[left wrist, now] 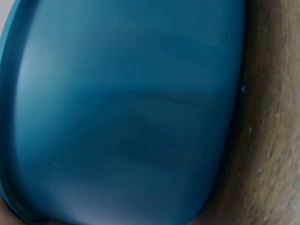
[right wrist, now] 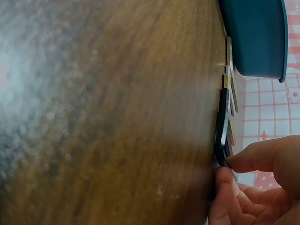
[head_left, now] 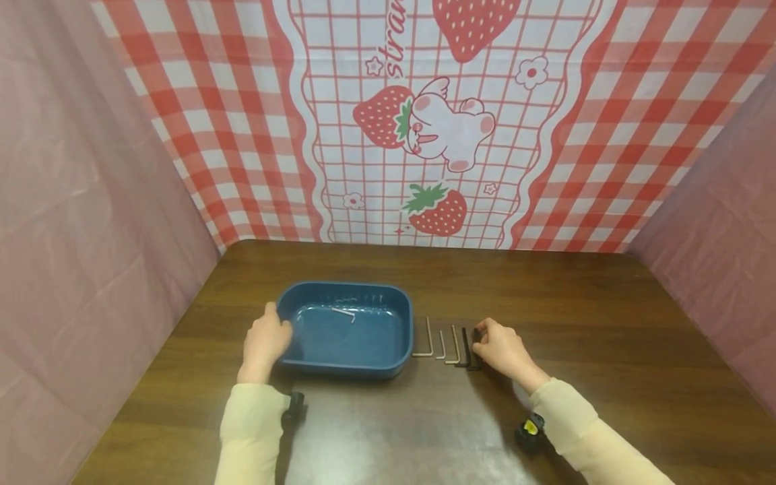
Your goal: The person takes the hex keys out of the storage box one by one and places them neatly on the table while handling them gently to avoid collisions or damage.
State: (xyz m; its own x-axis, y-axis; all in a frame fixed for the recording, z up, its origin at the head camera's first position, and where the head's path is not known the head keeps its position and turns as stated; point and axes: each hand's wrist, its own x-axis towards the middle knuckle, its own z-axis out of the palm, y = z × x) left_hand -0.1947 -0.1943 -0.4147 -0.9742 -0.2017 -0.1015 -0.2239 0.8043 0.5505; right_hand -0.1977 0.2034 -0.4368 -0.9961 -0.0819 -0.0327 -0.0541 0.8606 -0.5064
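Note:
My left hand (head_left: 265, 340) grips the left rim of a blue rectangular basin (head_left: 405, 330); the basin's outer wall (left wrist: 126, 108) fills most of the left wrist view. A silver hex key (head_left: 345, 313) lies inside on the basin's floor. To the right of the basin, several L-shaped hex keys lie in a row, including a long brassy one (head_left: 430, 337), a small silver one (head_left: 442, 345) and a black one (head_left: 465, 345). At the row's right end my right hand (head_left: 502, 347) pinches the last black hex key (right wrist: 221, 126) between thumb and fingers, low at the table.
The brown wooden table (head_left: 364, 431) carries everything. A red-and-white strawberry cloth (head_left: 388, 175) hangs behind its far edge, with pinkish curtains (head_left: 91, 202) at both sides. Each sleeve has a dark wrist camera (head_left: 529, 434) strapped near its cuff.

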